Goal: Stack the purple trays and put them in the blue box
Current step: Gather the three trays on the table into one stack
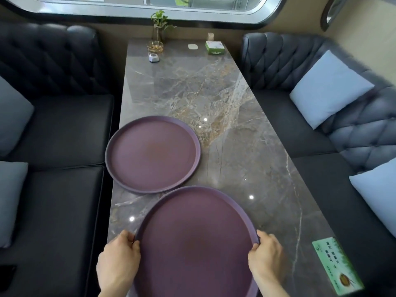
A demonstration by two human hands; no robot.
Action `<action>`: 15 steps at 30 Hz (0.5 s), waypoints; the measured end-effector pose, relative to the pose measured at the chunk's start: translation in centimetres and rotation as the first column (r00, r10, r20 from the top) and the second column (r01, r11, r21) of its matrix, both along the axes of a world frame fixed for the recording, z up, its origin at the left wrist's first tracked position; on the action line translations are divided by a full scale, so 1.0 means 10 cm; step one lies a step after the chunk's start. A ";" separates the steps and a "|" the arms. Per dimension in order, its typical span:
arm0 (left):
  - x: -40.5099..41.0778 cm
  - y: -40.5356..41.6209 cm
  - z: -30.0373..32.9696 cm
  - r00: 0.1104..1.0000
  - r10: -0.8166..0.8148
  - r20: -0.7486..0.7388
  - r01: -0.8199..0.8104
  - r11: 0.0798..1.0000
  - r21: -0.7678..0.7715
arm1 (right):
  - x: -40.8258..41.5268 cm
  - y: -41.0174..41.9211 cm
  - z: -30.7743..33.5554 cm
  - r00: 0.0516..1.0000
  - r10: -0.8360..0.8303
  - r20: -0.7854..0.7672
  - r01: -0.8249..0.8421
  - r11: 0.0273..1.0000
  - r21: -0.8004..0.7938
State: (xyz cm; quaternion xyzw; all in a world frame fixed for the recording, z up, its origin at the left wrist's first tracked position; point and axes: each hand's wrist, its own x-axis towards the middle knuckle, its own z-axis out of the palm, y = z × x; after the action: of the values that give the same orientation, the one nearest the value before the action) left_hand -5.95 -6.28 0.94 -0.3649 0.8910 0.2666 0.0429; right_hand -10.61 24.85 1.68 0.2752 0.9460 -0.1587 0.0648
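Observation:
Two round purple trays are in view on the grey marble table (225,108). The far purple tray (152,154) lies flat near the table's left edge. The near purple tray (196,239) is closest to me, and both my hands grip it. My left hand (119,256) holds its left rim, fingers curled over the edge. My right hand (266,254) holds its right rim the same way. The near tray's far rim almost touches the far tray's near rim. No blue box is in view.
At the table's far end stand a plant in a glass vase (158,26), a glass ashtray (155,47), a small white device (154,58) and a green box (215,47). A green sticker (336,266) sits near right. Dark sofas with pale cushions flank the table.

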 end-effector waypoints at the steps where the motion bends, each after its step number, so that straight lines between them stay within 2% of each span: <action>1: -0.01 0.00 0.00 1.000 -0.011 0.001 0.011 1.000 -0.019 | 0.00 0.00 0.00 1.000 0.014 0.008 -0.014 1.000 0.017; 5: -0.05 -0.02 -0.01 0.997 -0.073 0.028 0.075 0.993 -0.088 | -0.01 0.04 0.02 0.998 0.051 0.044 -0.053 0.996 0.065; 11: -0.13 0.05 -0.07 0.984 -0.164 0.065 0.165 0.986 -0.012 | -0.05 0.04 -0.02 0.998 -0.055 0.033 0.057 0.996 -0.061; 15: -0.16 0.05 -0.11 0.978 -0.182 0.098 0.183 0.983 -0.002 | 0.00 0.11 -0.10 1.000 -0.022 0.011 0.023 0.997 -0.067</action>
State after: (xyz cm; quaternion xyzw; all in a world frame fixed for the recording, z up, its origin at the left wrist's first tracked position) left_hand -7.55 -5.81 -0.12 -0.2943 0.9191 0.2385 0.1083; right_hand -10.66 25.90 0.67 0.2842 0.9366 -0.1898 0.0770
